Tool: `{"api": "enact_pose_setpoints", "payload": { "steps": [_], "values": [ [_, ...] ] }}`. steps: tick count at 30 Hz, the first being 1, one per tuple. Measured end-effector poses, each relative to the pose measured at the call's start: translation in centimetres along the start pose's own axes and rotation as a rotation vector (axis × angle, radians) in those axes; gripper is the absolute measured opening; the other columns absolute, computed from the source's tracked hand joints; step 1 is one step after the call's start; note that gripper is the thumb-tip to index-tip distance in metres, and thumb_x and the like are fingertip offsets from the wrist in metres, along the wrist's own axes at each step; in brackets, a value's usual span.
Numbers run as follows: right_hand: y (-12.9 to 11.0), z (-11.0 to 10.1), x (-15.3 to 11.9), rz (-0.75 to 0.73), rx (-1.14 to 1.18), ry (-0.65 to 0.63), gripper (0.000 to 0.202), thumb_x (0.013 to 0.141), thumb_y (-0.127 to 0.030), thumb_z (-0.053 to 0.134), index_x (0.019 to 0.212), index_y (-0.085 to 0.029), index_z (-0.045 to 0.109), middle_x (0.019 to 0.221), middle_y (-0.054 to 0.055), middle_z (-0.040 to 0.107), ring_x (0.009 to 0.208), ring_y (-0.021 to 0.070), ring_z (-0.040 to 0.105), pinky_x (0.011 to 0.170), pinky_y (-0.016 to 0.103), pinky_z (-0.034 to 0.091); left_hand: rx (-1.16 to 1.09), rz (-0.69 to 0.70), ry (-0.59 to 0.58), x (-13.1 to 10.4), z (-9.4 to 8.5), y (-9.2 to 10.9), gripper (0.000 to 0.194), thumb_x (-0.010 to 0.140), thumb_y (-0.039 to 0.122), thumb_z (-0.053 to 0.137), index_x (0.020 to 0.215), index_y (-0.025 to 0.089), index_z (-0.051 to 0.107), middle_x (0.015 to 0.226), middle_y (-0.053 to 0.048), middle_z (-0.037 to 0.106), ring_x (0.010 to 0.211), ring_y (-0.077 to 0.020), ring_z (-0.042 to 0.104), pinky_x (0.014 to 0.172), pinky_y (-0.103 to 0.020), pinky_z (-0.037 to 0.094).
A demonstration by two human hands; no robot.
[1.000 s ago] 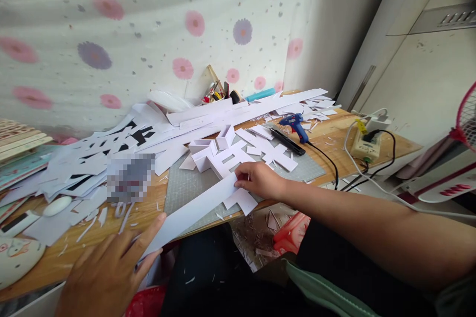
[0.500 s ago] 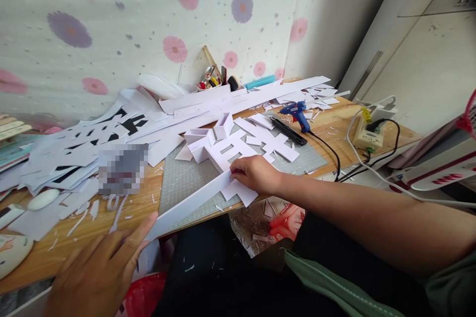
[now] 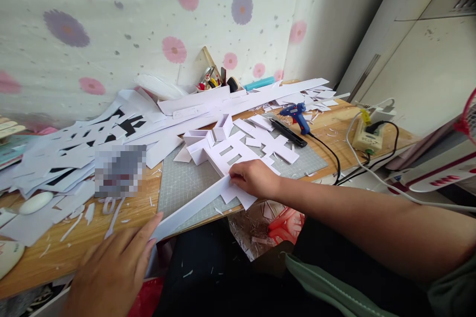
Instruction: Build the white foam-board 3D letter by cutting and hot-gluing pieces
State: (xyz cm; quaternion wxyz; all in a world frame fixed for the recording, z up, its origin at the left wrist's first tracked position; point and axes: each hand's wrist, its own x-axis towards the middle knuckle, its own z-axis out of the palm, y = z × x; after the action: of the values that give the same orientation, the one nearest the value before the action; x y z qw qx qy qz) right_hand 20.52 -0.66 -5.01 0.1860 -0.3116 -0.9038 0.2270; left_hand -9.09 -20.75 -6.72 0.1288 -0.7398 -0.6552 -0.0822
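Note:
A long white board strip (image 3: 193, 207) stretches diagonally over the front edge of the grey cutting mat (image 3: 178, 176). My left hand (image 3: 111, 265) holds its near end between thumb and forefinger, beyond the table edge. At the far end, my right hand (image 3: 256, 178) pinches the strip close against a white board model (image 3: 228, 151) with rectangular cut-outs and folded box-like parts. The right fingertips hide how strip and model meet. Right of the model lie flat white cut pieces (image 3: 280, 147), a black utility knife (image 3: 288, 132) and a blue glue gun (image 3: 297, 115).
Stacked white sheets and offcuts (image 3: 85, 133) cover the table's left and back. A power strip (image 3: 368, 134) with cables sits at the right. Small scraps lie on the wooden tabletop (image 3: 141, 213). Below is a red plastic item (image 3: 286, 225) on the littered floor.
My left hand has shifted slightly right with the strip's near end. My right hand keeps its pinch, a little lower in view. The camera view has moved slightly.

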Motion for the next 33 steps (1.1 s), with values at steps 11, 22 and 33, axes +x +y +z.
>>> {"api": "enact_pose_setpoints", "payload": {
  "steps": [11,22,33],
  "values": [
    [0.3,0.3,0.1,-0.018,-0.036,-0.006,0.009,0.084,-0.016,0.057,0.085,-0.017,0.066,0.081,0.004,0.07,0.072,0.0148,0.06,0.066,0.023,0.039,0.002,0.122,0.003,8.3,-0.4,7.0,0.056,0.09,0.021,0.034,0.142,0.041,0.038,0.083,-0.002,0.069,0.064,-0.0181,0.065,0.054,-0.028,0.044],
    [5.1,-7.1,0.7,0.319,-0.369,0.291,0.029,0.096,-0.028,0.041,0.109,-0.015,0.063,0.111,0.013,0.065,0.1,0.0214,0.059,0.082,0.03,0.043,-0.01,0.155,0.146,8.3,0.6,6.6,0.063,0.086,0.016,0.033,0.142,0.044,0.035,0.08,0.001,0.07,0.052,-0.0186,0.064,0.04,-0.031,0.042],
    [11.2,-9.4,0.0,0.648,-0.473,0.071,0.043,0.081,-0.013,0.051,0.123,-0.016,0.058,0.106,0.018,0.068,0.095,0.0318,0.064,0.079,0.04,0.045,0.21,0.133,0.148,8.3,-0.2,7.7,0.053,0.089,0.011,0.045,0.136,0.036,0.049,0.08,0.003,0.071,0.057,-0.0143,0.063,0.048,-0.028,0.043]
  ]
}}
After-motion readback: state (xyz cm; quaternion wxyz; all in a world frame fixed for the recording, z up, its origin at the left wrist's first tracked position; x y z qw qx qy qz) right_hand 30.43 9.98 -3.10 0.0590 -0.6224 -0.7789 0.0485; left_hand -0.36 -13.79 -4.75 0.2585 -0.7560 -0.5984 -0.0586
